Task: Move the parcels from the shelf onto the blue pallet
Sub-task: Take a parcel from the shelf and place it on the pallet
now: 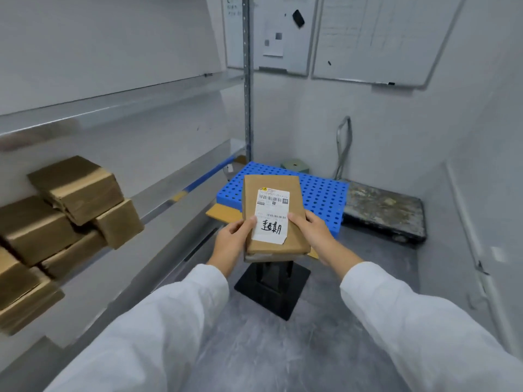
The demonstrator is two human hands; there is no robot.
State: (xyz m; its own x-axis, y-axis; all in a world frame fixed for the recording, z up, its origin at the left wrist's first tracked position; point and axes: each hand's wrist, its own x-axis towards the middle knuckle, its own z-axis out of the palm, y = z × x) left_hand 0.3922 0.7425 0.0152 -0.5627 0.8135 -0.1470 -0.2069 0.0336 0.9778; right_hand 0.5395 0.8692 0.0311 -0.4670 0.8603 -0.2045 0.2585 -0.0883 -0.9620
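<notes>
Shelf (175,190): on the left; we see its middle tier carrying a heap of brown shelf parcels (76,188), stacked and tilted against one another.
Blue pallet (319,190): on the floor at far centre, its perforated top facing up; a flat piece of cardboard (220,214) pokes out at its near left corner.
Held parcel (252,193): flat and brown, with a white label bearing barcodes and handwriting. It is held in the air between us and the pallet, its long side pointing away, and covers the pallet's near left part in our view.
Left hand (232,241): grips the parcel's near left edge, thumb on the label, fingers curled beneath.
Right hand (314,230): grips the near right edge, thumb on top, fingers underneath.
Arms: both stretched forward in white sleeves (410,321), converging on the parcel.
Floor: a black stand (271,292) sits below the parcel; a worn platform cart (382,207) lies just right of the pallet.
</notes>
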